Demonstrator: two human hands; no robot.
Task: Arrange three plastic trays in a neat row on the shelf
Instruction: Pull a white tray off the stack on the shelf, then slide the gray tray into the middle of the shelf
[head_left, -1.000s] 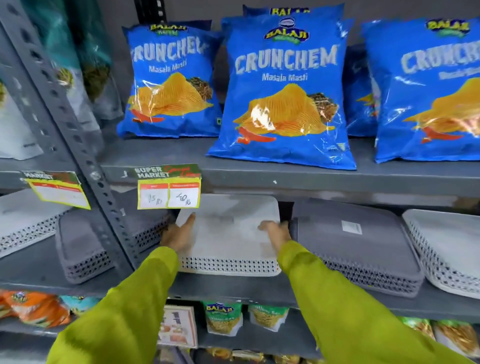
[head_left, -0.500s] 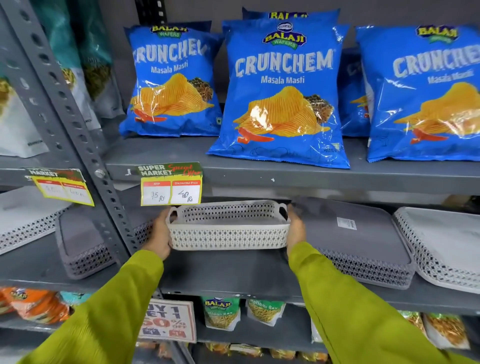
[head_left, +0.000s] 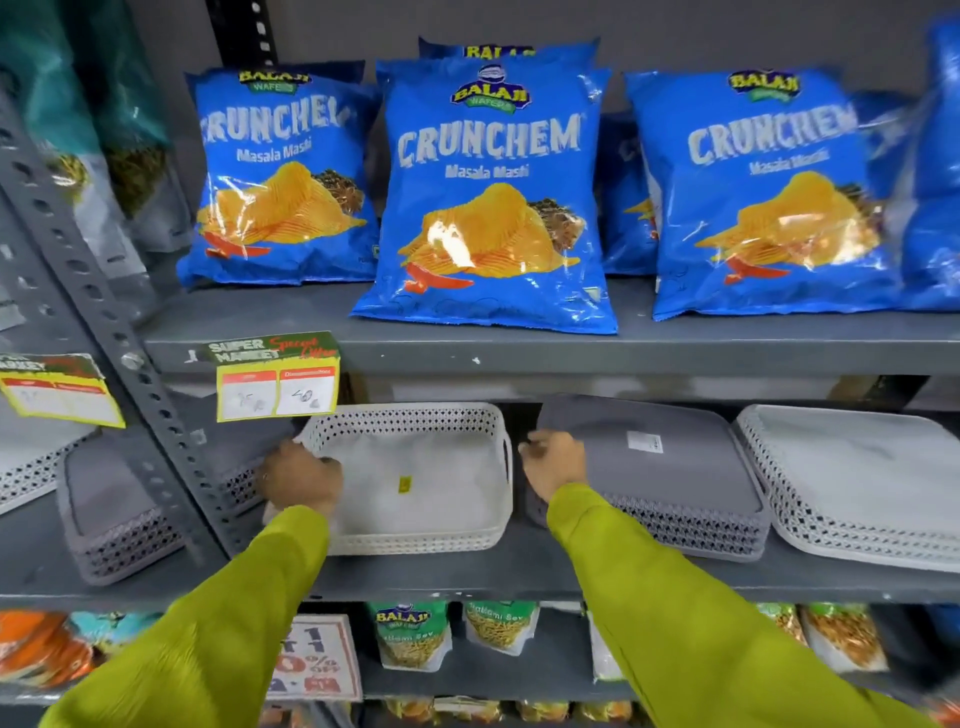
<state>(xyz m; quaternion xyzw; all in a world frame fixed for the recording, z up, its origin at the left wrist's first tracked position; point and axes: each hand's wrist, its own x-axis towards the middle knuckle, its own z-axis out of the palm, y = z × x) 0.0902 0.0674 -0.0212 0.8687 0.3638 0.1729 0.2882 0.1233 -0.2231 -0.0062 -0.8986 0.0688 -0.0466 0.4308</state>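
The white perforated plastic tray (head_left: 415, 483) sits open side up on the grey metal shelf (head_left: 519, 574), a narrow gap from the upturned grey plastic tray (head_left: 654, 478). Left hand (head_left: 301, 480) grips its left rim; right hand (head_left: 553, 465) hovers half-curled beside its right handle, holding nothing.

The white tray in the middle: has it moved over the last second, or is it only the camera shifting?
Yes. The white tray was upside down beside the grey tray stack, then lifted on edge; now it rests open side up there, left hand on it.
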